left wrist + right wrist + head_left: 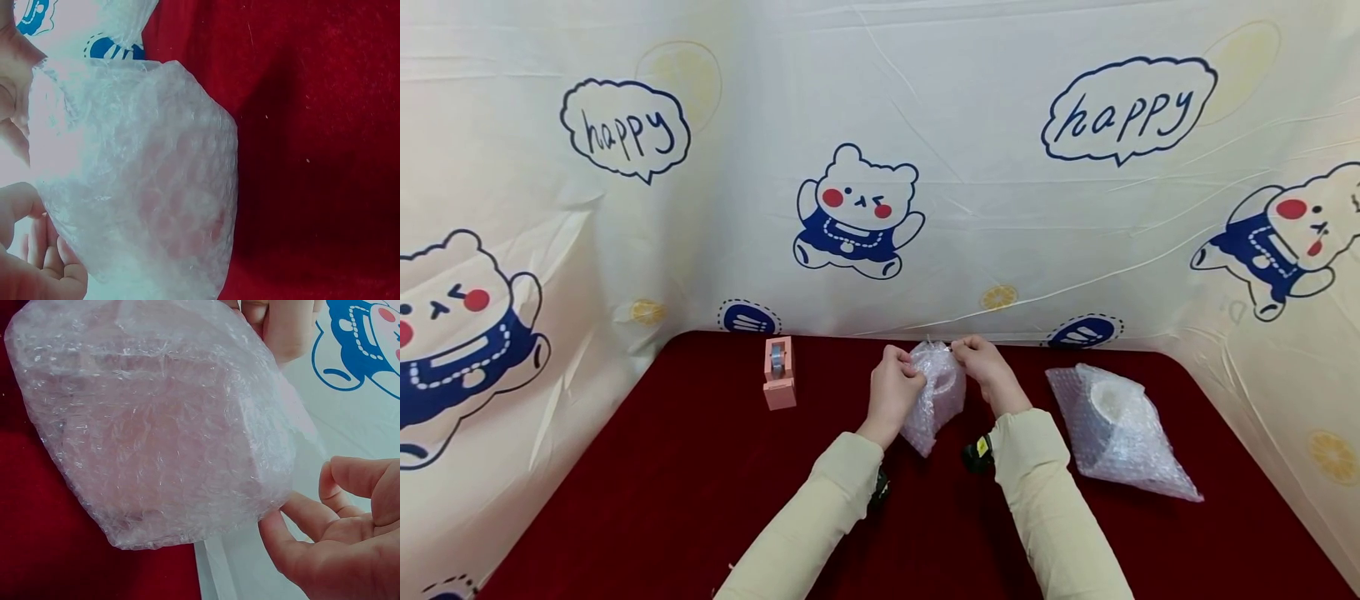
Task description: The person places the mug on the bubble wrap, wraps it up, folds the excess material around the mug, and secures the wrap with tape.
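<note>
Between both hands, a bubble-wrap package (942,385) stands upright over the far middle of the table; something pale pink and rounded shows dimly through its film. My left hand (895,387) holds its left upper edge, with curled fingers at the wrap (134,169) in the left wrist view. Opposite it, my right hand (988,371) pinches a thin clear edge at the top of the package with thumb and forefinger. In the right wrist view other fingertips of the right hand (344,531) touch the bulging side of the wrap (156,437).
A pink tape dispenser (779,373) with a roll of tape stands at the far left of the dark red tablecloth (700,500). On the right lies a larger bubble-wrapped package (1116,425) around a white round object. A printed white curtain (970,208) closes off the back and sides.
</note>
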`<state>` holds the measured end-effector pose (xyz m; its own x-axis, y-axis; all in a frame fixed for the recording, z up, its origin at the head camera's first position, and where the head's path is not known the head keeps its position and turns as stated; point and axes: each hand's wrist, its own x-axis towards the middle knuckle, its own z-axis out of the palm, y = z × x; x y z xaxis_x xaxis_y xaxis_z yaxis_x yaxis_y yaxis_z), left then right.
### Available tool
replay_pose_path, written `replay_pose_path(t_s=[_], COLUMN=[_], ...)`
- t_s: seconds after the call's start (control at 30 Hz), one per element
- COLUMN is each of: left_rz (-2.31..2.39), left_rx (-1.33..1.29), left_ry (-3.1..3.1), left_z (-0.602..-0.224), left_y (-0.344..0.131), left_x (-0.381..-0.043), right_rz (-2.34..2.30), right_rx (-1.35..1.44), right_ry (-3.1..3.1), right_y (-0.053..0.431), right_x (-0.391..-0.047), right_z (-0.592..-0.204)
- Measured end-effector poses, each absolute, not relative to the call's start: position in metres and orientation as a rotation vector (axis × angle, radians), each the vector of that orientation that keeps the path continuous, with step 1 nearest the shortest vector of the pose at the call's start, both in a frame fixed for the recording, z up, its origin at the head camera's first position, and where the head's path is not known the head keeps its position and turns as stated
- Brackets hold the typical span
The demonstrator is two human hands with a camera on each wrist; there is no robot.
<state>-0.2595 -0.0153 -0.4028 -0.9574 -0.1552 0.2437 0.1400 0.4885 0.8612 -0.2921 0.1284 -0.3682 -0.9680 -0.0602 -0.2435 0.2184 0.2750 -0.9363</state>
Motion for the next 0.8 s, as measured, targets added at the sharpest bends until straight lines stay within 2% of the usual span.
replay_pose_path(t_s=[0.3, 0.57, 0.8], left_rz=[-1.500, -1.647, -1.763], left_rx=[0.042, 0.226, 0.195], left_ry=[-2.348, -2.374, -2.385], left_z=[-0.4046, -0.4039, -0.4029], left_y=[-0.0147, -0.0191, -0.0246], left_x=[-0.2594, -0.2603, -0.2635], right_rz=[-1.741, -1.779, -1.755], right_rx=[0.158, 0.134, 0.178], right_ry=[2.292, 2.342, 2.364], right_y=[0.1284, 0.1267, 0.1255], right_x=[-0.2897, -0.2916, -0.2904], right_z=[-0.3678, -0.3724, -0.3713])
